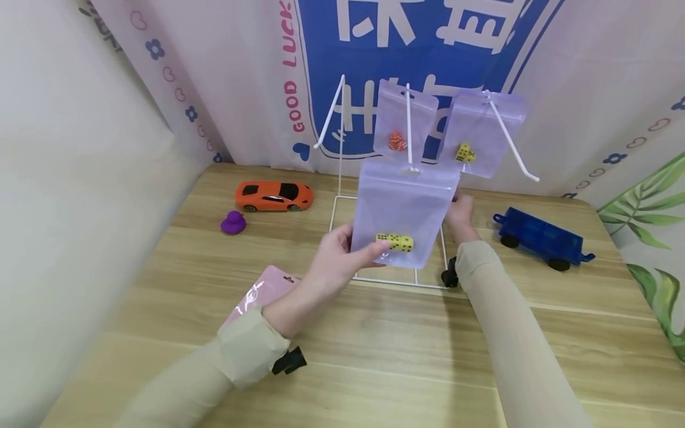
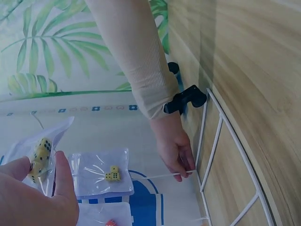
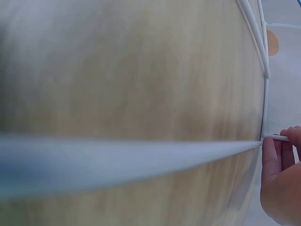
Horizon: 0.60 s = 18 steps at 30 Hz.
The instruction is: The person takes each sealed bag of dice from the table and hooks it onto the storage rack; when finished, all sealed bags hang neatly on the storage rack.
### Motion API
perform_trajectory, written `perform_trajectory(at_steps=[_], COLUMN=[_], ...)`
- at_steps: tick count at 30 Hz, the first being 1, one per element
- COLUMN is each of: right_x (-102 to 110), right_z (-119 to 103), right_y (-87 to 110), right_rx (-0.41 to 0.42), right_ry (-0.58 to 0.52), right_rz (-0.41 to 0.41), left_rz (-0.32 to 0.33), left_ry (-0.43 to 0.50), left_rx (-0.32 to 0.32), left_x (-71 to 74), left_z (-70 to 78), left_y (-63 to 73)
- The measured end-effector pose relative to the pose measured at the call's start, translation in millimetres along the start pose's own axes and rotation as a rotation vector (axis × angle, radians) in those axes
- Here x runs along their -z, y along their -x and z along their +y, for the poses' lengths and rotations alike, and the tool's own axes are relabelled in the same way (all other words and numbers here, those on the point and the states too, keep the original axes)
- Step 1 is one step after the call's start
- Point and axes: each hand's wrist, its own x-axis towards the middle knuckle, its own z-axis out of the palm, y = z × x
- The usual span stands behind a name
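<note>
Lilac zip-seal bag (image 1: 407, 202) with a row of yellow dice (image 1: 402, 243) near its bottom edge is the thing we see held up in front of the white wire display rack (image 1: 385, 281), above its base. The left hand (image 1: 333, 261) pinches it by the lower left part, thumb across the front beside the dice and fingers behind. The bag's top edge lies at the tip of the rack's centre hook (image 1: 409, 128), though we cannot tell whether they touch. The right hand (image 1: 461, 214) is closed round a thin white rod of the rack, low on the right side, as we see from both wrist views. On the centre hook hangs a second lilac bag (image 1: 395, 113) with orange dice; on the right hook (image 1: 507, 134), a third lilac bag (image 1: 478, 122) with yellow dice. To the left on the wooden tabletop (image 1: 374, 368) we find an orange toy car (image 1: 273, 198), a purple toy duck (image 1: 233, 223) and, partly behind the left forearm, a pink bag (image 1: 262, 295). A blue toy trailer (image 1: 546, 235) stands to the right.
</note>
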Motion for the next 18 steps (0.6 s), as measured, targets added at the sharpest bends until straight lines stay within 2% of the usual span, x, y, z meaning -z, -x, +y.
perform_trajectory(at_steps=[1,4,13,18], right_x=[2,6,2,0], right_z=[-9,-24,-25,-23], right_y=[10.2,27.0,30.4,28.7], right_rx=[0.005,0.004,-0.020,0.032], right_ry=[0.034,0.039,0.020,-0.014], right_rz=[0.006,-0.006,0.005,-0.001], left_rz=[0.005,0.008,0.011,0.015], left_ry=[0.005,0.015,0.044,0.058], left_rx=[0.000,0.001,0.054,0.069], left_x=[-0.4,-1.2,-3.5,-4.3], left_z=[-0.4,-0.9,-2.1,-4.6], left_y=[-1.3,-3.6,-9.8,-16.6])
